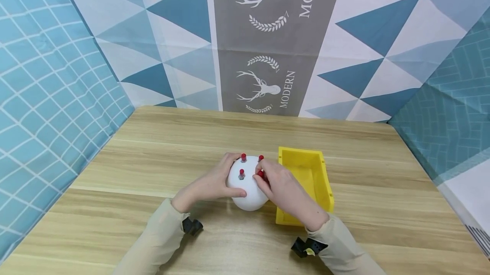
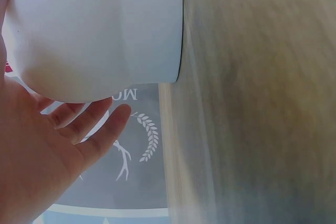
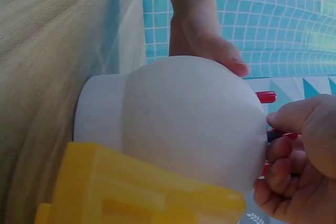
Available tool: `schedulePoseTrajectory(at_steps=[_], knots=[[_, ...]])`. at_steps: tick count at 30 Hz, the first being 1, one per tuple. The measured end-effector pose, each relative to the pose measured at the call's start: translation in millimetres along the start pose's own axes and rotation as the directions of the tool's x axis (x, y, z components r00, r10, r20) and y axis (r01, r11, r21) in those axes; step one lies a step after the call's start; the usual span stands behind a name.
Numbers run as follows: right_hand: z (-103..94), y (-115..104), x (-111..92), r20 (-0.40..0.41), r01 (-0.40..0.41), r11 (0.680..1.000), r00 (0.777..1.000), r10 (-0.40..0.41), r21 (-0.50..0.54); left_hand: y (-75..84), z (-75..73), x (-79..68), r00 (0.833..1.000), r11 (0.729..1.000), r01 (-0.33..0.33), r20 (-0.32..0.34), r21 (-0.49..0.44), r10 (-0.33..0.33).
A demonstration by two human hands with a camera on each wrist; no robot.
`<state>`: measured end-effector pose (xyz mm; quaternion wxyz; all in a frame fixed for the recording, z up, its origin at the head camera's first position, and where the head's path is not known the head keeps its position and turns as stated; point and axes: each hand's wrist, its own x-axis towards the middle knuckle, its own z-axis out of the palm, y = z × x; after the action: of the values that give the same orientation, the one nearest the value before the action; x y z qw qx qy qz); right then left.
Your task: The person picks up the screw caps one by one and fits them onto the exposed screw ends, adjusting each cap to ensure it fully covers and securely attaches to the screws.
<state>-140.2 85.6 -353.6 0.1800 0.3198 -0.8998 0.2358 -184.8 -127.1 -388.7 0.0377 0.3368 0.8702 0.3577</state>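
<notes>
A white dome-shaped object [image 1: 249, 200] with a straight-sided base stands on the table. Several red-topped pegs [image 1: 241, 174] stick up from its top. My left hand [image 1: 212, 182] holds the dome from the left, thumb on the near side and index finger round the far side; its other fingers [image 2: 107, 135] spread beside the curve in the left wrist view. With thumb and fingers, my right hand [image 1: 284, 186] pinches one red-topped peg [image 1: 260, 174] at the dome's right. In the right wrist view, a dark part of that peg [image 3: 274, 135] shows against the dome surface.
Just right of the dome sits a yellow bin [image 1: 328, 190], partly under my right forearm. The wooden table [image 1: 172, 147] reaches back to a patterned wall cloth [image 1: 264, 45]. Blue tile-patterned cloth [image 1: 46, 75] hangs on the left.
</notes>
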Motion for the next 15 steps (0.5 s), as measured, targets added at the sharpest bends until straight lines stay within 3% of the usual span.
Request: schedulePoseTrajectory(at_steps=[5,15], knots=[[-4.9,-1.3,0.5,0.079,-0.07,0.996,0.995,0.066,0.046,0.0,-0.2,-0.2,1.0,1.0,0.003,0.009,-0.012,-0.003],[-7.2,2.2,0.2,0.127,-0.096,0.994,0.988,0.089,0.052,0.3,-0.7,-0.4,1.0,1.0,-0.004,-0.002,-0.007,0.004]])
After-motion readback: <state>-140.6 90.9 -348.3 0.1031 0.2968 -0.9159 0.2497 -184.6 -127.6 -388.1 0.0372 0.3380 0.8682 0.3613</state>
